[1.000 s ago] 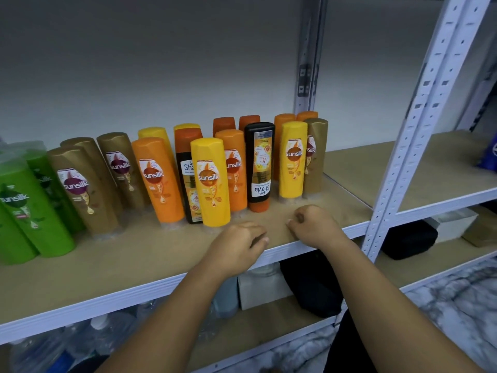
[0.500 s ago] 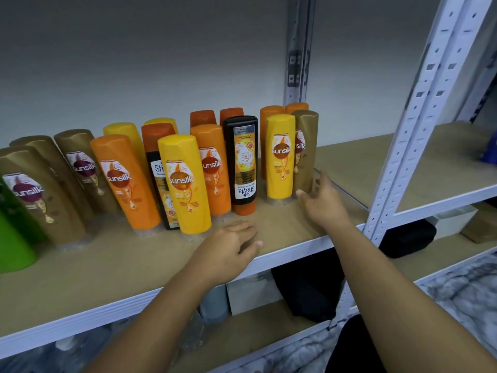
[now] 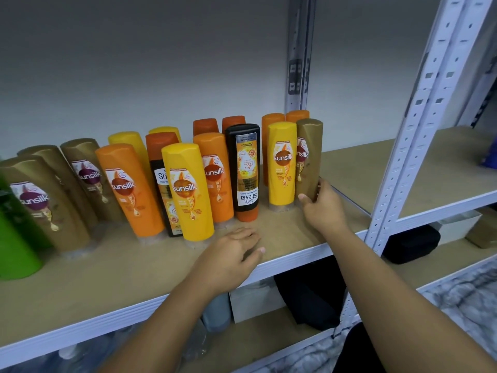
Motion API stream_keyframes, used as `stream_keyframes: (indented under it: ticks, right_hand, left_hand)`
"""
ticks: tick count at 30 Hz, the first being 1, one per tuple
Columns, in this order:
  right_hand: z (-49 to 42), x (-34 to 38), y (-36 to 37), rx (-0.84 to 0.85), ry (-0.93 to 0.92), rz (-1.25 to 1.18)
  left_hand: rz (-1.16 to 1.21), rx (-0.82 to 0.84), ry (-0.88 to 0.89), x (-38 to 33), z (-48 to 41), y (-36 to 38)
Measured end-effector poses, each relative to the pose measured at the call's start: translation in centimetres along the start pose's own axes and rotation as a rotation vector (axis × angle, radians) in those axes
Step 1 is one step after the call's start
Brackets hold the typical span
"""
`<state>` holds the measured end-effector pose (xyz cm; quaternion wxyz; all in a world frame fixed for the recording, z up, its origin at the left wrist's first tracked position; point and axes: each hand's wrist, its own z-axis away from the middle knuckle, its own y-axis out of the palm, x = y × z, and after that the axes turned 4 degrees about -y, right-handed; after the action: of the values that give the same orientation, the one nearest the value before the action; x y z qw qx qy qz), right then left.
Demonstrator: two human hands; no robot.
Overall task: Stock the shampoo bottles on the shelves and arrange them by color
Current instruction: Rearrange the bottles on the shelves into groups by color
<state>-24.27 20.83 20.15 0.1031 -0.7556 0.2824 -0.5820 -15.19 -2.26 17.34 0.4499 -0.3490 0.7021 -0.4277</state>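
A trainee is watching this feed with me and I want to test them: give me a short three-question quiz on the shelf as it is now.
1. True or false: the right hand grips the gold bottle at the row's right end.
2. The left hand is: A) gripping a bottle, B) empty at the shelf's front edge, C) out of view.
3. Fill in: the black bottle stands on its ___ cap.
Key: 1 true; 2 B; 3 orange.

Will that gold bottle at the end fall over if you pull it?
Probably tippy: the tall, narrow gold plastic bottle stands on end, and the right hand grips it low. It looks hard and smooth, so likely stiff, maybe slippery. It could bump the yellow plastic bottle beside it.
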Motion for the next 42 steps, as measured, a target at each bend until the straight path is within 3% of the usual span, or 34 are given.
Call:
stream_keyframes:
  ticks: [10,28,42]
  right_hand:
    - [4.2,0.0,-1.7,0.0,0.025,0.085]
    - [11.0,5.6,3.1,0.394,-0.242,-0.088]
    - [14.4,11.2,10.9,0.583,-0.387,-0.125]
  left_hand:
    - [-0.003,0.023,-0.001,-0.3,0.7,-0.8]
    - [-0.007,0.034,-0.03,3.2,7.0,-4.7]
    - [-0.012,-0.062,-0.212,10.5,14.4,-7.9]
